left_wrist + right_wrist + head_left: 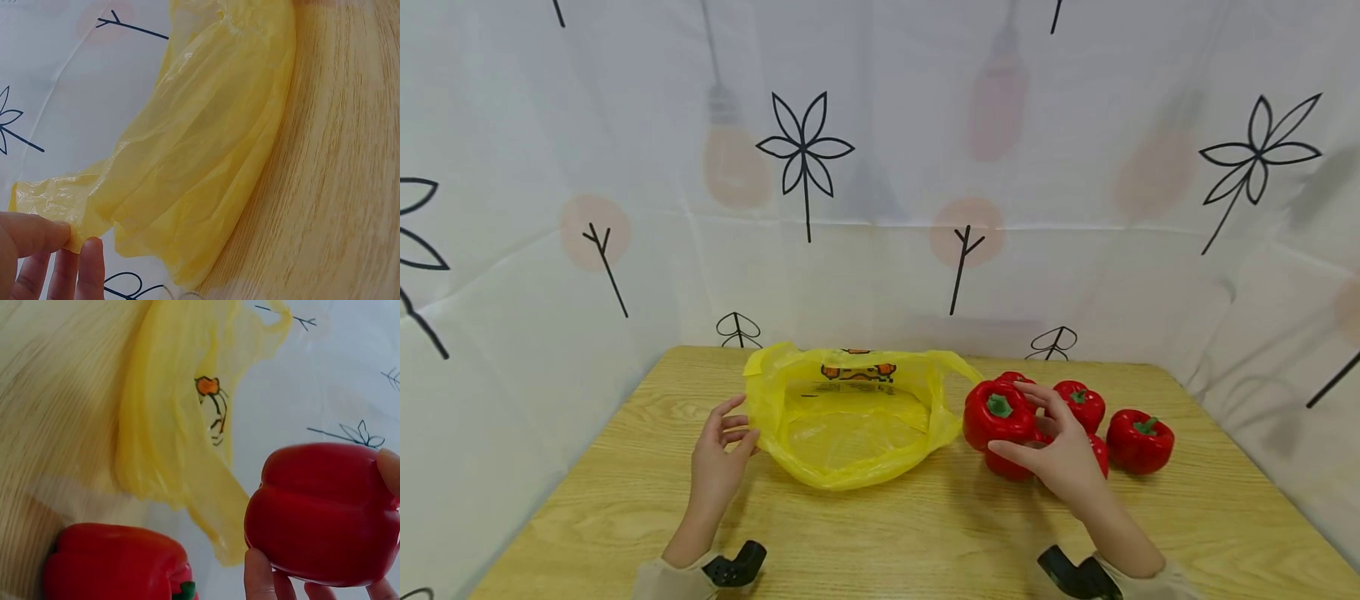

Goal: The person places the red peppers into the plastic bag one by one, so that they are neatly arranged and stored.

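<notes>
A yellow plastic bag [842,475] lies on the wooden table with its mouth spread toward me and a printed orange figure inside. At its left edge my left hand [721,454] pinches the bag's handle between thumb and fingertips, as the left wrist view shows at the bag [187,144]. My right hand [1066,458] grips a red bell pepper [988,429] with a green stem, thumb on one side and fingers on the other. That pepper [319,512] is raised just right of the bag, above another red bell pepper [112,562] on the table.
Several more red bell peppers stand grouped on the right, among them one pepper [1138,442] at the outer side and one pepper [1081,402] farther back. A white patterned cloth [880,275] hangs behind the wooden table [880,542].
</notes>
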`<state>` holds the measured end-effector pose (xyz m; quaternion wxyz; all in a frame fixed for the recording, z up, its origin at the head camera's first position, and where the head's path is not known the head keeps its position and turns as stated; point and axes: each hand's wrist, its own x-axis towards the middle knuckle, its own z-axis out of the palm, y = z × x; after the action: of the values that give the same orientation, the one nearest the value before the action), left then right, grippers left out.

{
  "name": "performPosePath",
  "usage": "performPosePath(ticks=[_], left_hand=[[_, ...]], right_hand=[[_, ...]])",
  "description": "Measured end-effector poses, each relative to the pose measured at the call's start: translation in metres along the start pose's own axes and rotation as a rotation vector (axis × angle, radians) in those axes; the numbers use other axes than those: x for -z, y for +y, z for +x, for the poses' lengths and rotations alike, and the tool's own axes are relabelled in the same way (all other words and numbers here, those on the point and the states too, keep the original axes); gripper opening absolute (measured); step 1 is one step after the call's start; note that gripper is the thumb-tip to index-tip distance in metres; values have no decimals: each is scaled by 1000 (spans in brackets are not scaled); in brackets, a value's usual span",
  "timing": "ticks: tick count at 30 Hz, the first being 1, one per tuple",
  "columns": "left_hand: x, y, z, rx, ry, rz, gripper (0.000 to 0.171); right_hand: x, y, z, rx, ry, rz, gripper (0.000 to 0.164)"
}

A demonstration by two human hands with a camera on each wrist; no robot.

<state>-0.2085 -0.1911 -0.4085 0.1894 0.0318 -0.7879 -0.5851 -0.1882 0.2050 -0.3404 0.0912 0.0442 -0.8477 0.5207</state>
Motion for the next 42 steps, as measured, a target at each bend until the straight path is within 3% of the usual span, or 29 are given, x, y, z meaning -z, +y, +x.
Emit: performPosePath(ticks=[13, 27, 42], left_hand=[[-1, 0, -1, -3, -1, -7, 51], [-2, -1, -1, -33, -3, -6, 50], [-2, -1, -2, -13, -5, -2, 50]], right_hand=[[-21, -6, 5, 27, -43, 68, 74], [-41, -8, 14, 38, -68, 68, 71], [-68, -15, 27, 38, -108, 172, 70]])
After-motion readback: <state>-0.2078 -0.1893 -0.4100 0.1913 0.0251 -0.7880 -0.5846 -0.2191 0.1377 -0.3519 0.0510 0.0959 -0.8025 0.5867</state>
